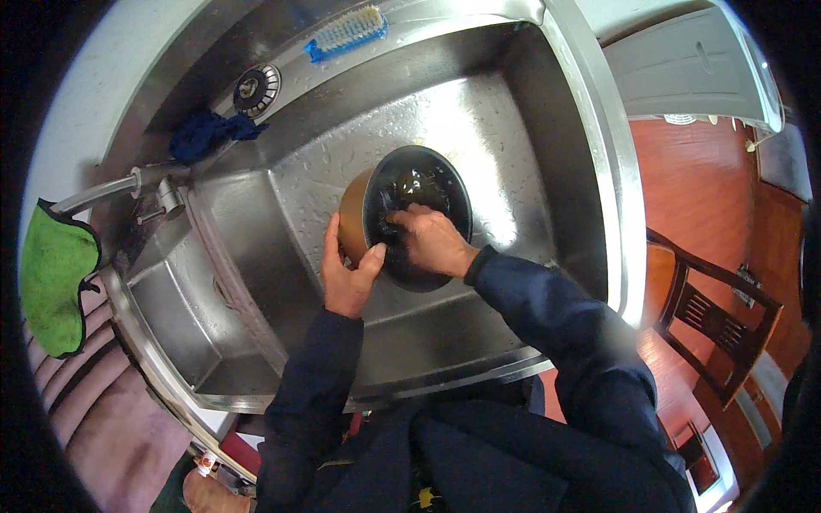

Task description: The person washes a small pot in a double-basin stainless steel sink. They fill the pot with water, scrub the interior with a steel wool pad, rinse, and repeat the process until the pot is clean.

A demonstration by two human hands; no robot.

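Observation:
A cooking pot (420,160), golden-brown outside with a dark inner coating, is tilted in the large basin of the stainless steel sink (308,192). It looks like a rice cooker's inner pot. My left hand (349,276) grips its near left side, thumb on the rim and fingers along the outer wall. Inside the mouth is my right hand (436,237), its fingers bent towards the inner wall. Whether those fingers hold anything cannot be made out. Wet, shiny reflections show on the pot's inside.
Along the sink's back ledge are a blue scrub brush (346,35), a drain strainer (256,90) and a dark blue cloth (208,136). The faucet (170,195) stands left, near a green cloth (61,276) and a smaller basin (183,308). A wooden chair (712,314) is at right.

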